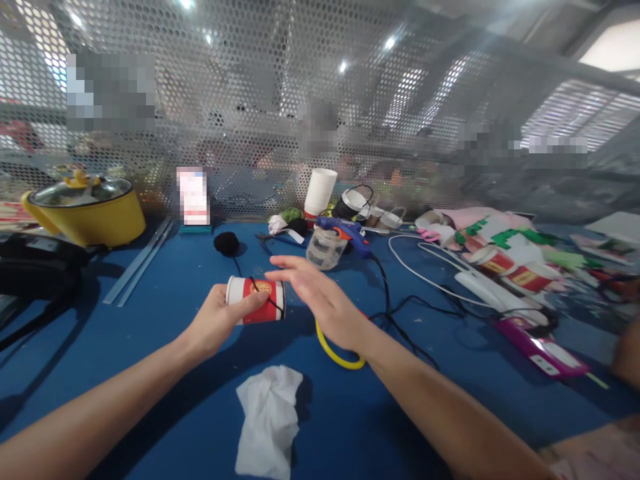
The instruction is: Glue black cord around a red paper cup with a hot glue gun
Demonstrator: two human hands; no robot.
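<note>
A perforated metal panel stands behind the blue desk. Left of the frame's centre, the left hand grips a paper cup on its side, long axis roughly left to right. The right hand, fingers extended and apparently holding nothing, is just beside its right end. Black yarn crosses the cup; a yarn ball lies above left.

- Paper cup: print partly covered by the left hand.
- Yellow ring: upper part concealed behind the right hand.
- Black object: cut off by left edge; type undetermined.
- Upright screen: pixelated, content illegible.
- Perforated panel: items behind it blurred, not identifiable.
</note>
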